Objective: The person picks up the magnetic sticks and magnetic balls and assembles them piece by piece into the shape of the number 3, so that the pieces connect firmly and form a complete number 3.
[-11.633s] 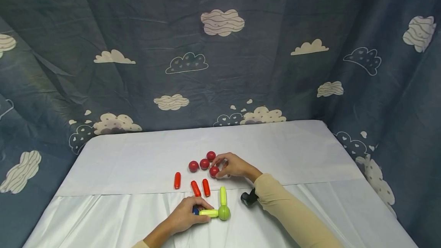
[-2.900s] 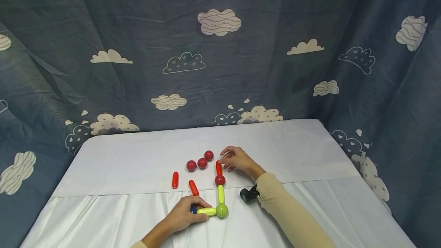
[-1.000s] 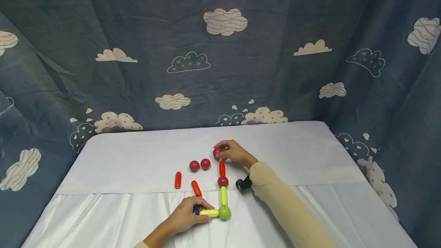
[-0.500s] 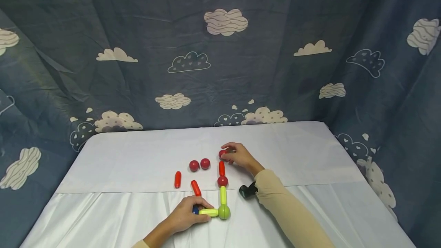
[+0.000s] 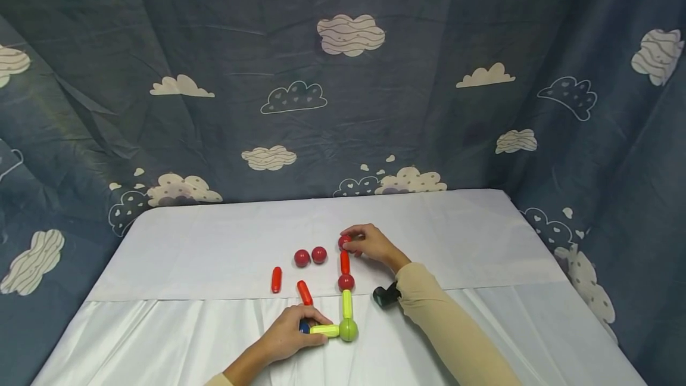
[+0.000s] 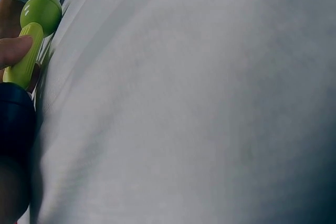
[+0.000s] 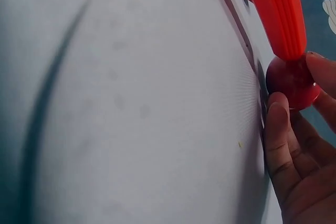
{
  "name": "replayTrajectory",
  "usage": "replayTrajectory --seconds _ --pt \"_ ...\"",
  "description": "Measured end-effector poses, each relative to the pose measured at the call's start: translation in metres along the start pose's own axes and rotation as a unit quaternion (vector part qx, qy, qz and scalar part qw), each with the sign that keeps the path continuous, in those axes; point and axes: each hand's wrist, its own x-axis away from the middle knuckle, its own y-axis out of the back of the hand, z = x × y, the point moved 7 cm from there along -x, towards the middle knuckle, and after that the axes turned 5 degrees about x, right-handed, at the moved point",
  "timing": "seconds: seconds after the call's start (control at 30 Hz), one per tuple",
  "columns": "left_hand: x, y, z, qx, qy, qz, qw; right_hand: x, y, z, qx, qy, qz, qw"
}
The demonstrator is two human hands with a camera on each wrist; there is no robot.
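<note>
An L-shaped chain of toy rods and balls lies on the white cloth. My left hand (image 5: 292,333) pinches its near yellow-green rod (image 6: 23,66), beside a dark blue ball (image 6: 16,116) that the fingers partly cover. This rod meets a lime green ball (image 5: 348,330) at the corner. From there a second yellow-green rod (image 5: 347,304), a dark red ball (image 5: 346,282) and a red rod (image 5: 345,262) run away from me. At the far end my right hand (image 5: 373,244) pinches another dark red ball (image 7: 294,83), which touches the red rod's tip in the right wrist view.
Left of the chain lie two loose dark red balls (image 5: 302,258) and two red rods (image 5: 276,279), one close to the left hand's fingers. A black wrist camera (image 5: 386,295) sticks out from the right sleeve (image 5: 450,320). A dark cloud-patterned curtain (image 5: 375,118) borders the table's back and sides.
Earlier, a dark red ball and a red rod joined the chain. In the last second my right hand has brought another ball from the loose group onto the red rod's end. The left hand stays put.
</note>
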Motion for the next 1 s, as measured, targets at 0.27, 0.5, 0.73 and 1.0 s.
replayTrajectory --seconds 0.27,0.5,0.73,1.0 --pt "0.0015 0.0008 -0.0002 0.004 -0.007 0.001 1.0000 -0.0005 -0.0021 0.0005 0.028 0.004 0.005 0.9996" --pt "0.0006 0.0005 -0.0001 0.001 -0.001 0.002 1.0000 -0.0017 -0.0039 -0.0029 0.027 0.005 0.012 0.9996" --pt "-0.0001 -0.0002 -0.0010 0.000 0.008 0.000 1.0000 -0.0028 -0.0040 -0.0073 0.007 0.003 0.016 0.9998" --pt "0.0001 0.0000 -0.0008 -0.001 0.002 0.001 1.0000 -0.0016 -0.0033 -0.0066 -0.002 0.010 0.021 0.9997"
